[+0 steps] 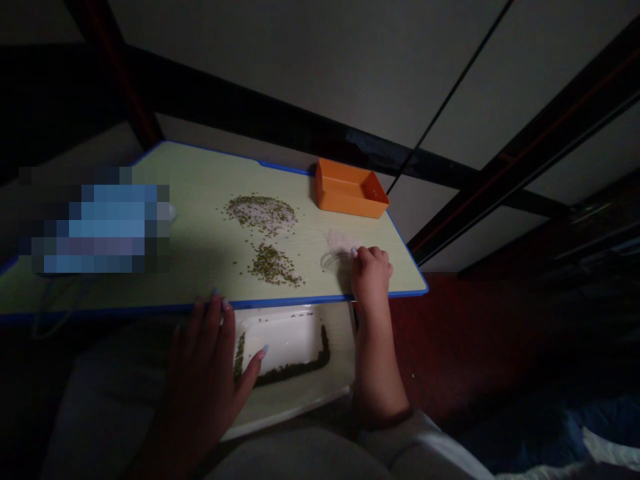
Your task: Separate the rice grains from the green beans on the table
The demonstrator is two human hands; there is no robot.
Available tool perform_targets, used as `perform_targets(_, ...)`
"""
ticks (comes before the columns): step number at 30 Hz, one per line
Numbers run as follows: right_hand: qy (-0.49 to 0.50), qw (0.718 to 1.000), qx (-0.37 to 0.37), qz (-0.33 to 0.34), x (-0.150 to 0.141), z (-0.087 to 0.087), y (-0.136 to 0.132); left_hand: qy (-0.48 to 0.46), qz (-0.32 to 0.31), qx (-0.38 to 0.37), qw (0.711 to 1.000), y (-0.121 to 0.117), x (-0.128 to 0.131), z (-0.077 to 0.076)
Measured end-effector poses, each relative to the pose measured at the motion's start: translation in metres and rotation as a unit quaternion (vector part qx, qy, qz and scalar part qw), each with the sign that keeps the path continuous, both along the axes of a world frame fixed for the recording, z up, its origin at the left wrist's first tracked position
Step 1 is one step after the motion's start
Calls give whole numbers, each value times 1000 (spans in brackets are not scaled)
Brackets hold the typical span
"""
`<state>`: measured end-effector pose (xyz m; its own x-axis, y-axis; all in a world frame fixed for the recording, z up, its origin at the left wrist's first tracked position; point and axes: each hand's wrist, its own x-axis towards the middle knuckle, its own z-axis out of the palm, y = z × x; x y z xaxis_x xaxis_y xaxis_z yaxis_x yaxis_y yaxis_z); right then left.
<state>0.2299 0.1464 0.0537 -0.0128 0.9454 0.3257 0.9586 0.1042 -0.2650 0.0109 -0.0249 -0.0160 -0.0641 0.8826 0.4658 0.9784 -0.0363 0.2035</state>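
Pale grains (342,239) just beside right hand (371,272), green grains (270,260) farther left

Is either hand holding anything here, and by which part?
The right hand seems to hold a clear curved object by its right edge; the exact grip cannot be told. The left hand, fingers spread, shows nothing held.

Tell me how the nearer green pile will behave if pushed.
The nearer green pile looks like loose, tiny pieces, so it will probably spread rather than move as one. Its ragged edges suggest easy scattering. Being so small, each piece is likely light and fiddly to pinch.
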Motion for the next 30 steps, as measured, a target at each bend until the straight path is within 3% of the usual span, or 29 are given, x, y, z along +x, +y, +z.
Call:
perform_targets(6,-8,1000,-4,8,0,-1,0,-2,-1,8,1000,0,0,-1)
perform_targets(17,-6,992,-28,123,-2,1,-5,-1,7,-13,1000,-1,1,1)
perform_targets(30,-28,979,-58,192,-1,2,-12,4,7,-11,1000,-1,1,2)
